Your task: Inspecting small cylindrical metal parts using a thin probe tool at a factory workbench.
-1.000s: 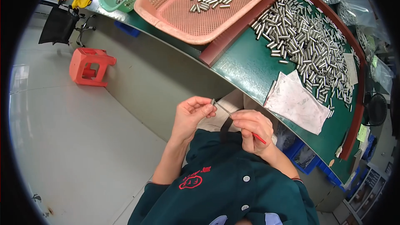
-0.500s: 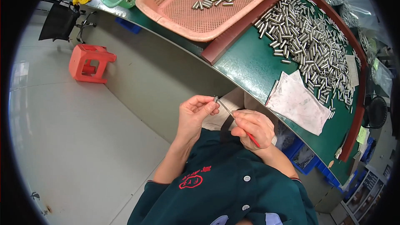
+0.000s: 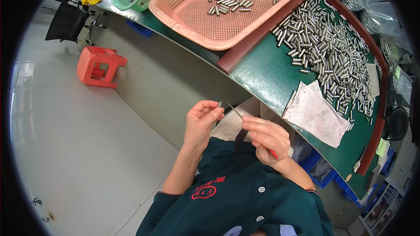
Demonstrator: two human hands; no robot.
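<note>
Two-handed probing, seemingly: left hand [image 3: 203, 119] finger-pinches metal cylinder [image 3: 220, 104]; right hand [image 3: 267, 136] finger-clamps tool [image 3: 236, 112], tip apart at cylinder's three o'clock; aligning seems needed

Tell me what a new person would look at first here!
Probably the big heap of shiny silver metal cylinders on the green tabletop at the upper right, then the pink plastic mesh basket at the top. In the middle, the left hand pinches one small silver metal cylinder, while the right hand holds a thin metal tool with a red end.
</note>
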